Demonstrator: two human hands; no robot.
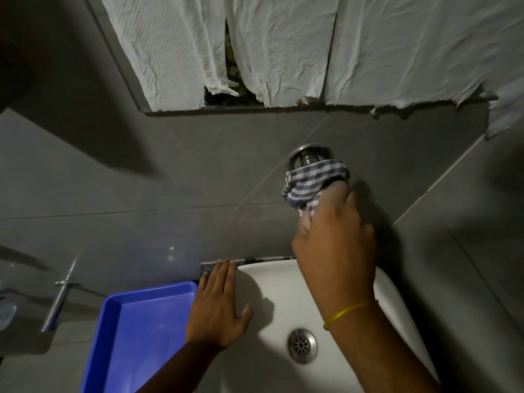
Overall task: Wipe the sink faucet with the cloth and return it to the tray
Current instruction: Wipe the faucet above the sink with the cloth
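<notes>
Item: wipe in progress, approx. midway. Cloth (314, 184), blue/white check, wrapped round faucet (310, 156) at wall flange; spout itself hidden, so coverage can't be judged. Left to do: finish wipe, put cloth back in tray (136, 324) (blue, w/ nothing in it, left of sink (272, 302)). Right hand (337, 239): closed, fingers bunched on cloth. Left hand (219, 310): flat, fingers together, resting on sink rim, holds nothing.

The blue-checked cloth (313, 185) lay bunched over the wall-mounted chrome faucet (309, 156), seemingly hiding its spout; the blue tray (113, 316) sat empty beside the sink (272, 282).
</notes>
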